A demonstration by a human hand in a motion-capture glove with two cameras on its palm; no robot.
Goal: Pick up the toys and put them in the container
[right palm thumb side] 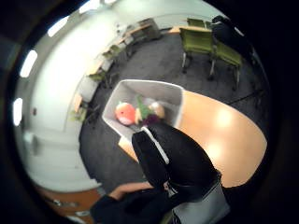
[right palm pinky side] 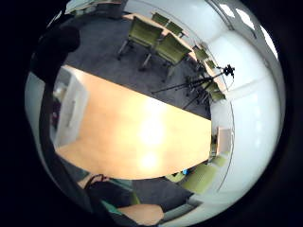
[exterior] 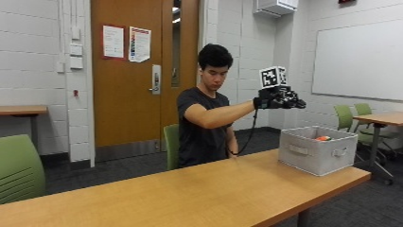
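Observation:
My gloved right hand [exterior: 280,100] is raised in the air, up and to the left of a grey fabric container [exterior: 318,153] standing at the right end of the wooden table [exterior: 189,189]. The hand holds nothing, and its fingers [right palm thumb side: 154,156] look relaxed. An orange toy [exterior: 322,138] peeks over the container's rim. In the thumb side view the container [right palm thumb side: 149,84] holds an orange-red toy [right palm thumb side: 125,113], a green one [right palm thumb side: 142,111] and a tan one [right palm thumb side: 157,109]. The little finger side view shows the container [right palm pinky side: 71,111] at the table's end.
No toys show on the long tabletop [right palm pinky side: 142,137]. A green chair [exterior: 19,170] stands at the near left, and another green chair [exterior: 170,142] is behind the person. More green chairs [exterior: 346,118] and a second table are at the right. A tripod [right palm pinky side: 199,85] stands across the room.

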